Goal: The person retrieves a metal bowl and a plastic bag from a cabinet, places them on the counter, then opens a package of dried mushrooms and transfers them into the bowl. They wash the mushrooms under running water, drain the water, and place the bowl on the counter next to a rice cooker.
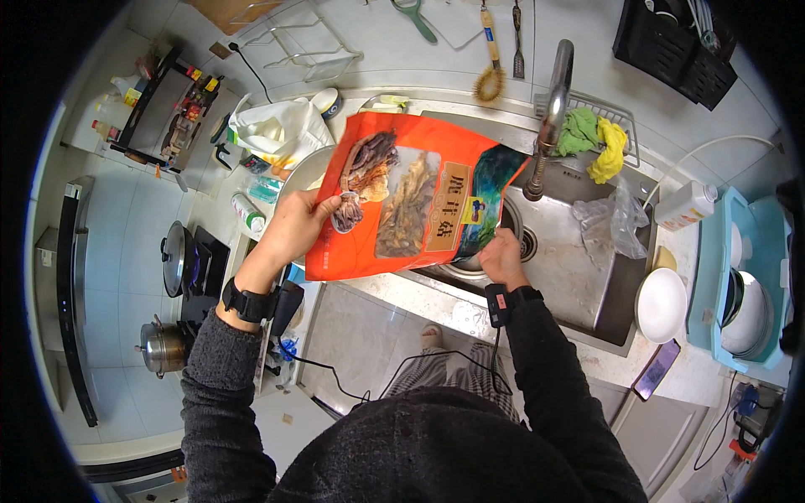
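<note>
Between my two hands is an orange-red food pouch [352, 258] with a clear window, through which dried brown mushrooms [409, 214] show. My left hand [295, 226] grips the pouch at one end, thumb on the printed front. At the dark green end, my right hand [503, 254] holds the lower corner. The pouch is tilted over the counter edge and the left part of a steel sink [560, 264]. Behind it, a metal bowl [305, 173] is mostly hidden. A round metal vessel in the sink is partly covered too.
A faucet [553, 113] rises just right of the pouch. Clear plastic bags [613, 217] lie in the sink. Right of it stand a white bowl [661, 305], a phone [656, 371], a white bottle [685, 204] and a blue dish rack [704, 302]. A lidded pan [177, 258] sits on the lit stove.
</note>
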Available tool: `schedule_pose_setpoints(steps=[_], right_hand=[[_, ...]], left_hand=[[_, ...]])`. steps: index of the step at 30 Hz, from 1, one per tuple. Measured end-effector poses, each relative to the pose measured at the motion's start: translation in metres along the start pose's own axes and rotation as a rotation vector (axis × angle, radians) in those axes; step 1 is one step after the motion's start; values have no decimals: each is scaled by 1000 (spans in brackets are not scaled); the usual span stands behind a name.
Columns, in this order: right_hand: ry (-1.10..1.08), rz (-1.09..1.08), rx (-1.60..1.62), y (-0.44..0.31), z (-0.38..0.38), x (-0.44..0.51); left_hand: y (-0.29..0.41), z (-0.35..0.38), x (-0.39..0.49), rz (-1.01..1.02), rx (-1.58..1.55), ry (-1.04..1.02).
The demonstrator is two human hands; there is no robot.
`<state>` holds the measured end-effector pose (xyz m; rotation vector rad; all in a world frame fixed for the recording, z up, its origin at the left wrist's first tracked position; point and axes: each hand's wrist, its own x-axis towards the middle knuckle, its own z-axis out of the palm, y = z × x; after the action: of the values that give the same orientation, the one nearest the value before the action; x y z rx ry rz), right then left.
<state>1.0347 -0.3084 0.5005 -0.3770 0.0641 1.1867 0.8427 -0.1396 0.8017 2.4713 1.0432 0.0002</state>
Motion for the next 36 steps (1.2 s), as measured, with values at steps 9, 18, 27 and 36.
schedule_pose_setpoints(steps=[9, 18, 27, 36], right_hand=[[-41, 34, 94, -12, 26, -7], [471, 348, -309, 14, -31, 22], [515, 174, -466, 16, -36, 10], [239, 104, -412, 20, -13, 12]], left_hand=[[-8, 4, -1, 80, 1, 53], [9, 2, -3, 137, 44, -3], [22, 4, -1, 69, 40, -36], [1, 13, -1, 183, -98, 75]])
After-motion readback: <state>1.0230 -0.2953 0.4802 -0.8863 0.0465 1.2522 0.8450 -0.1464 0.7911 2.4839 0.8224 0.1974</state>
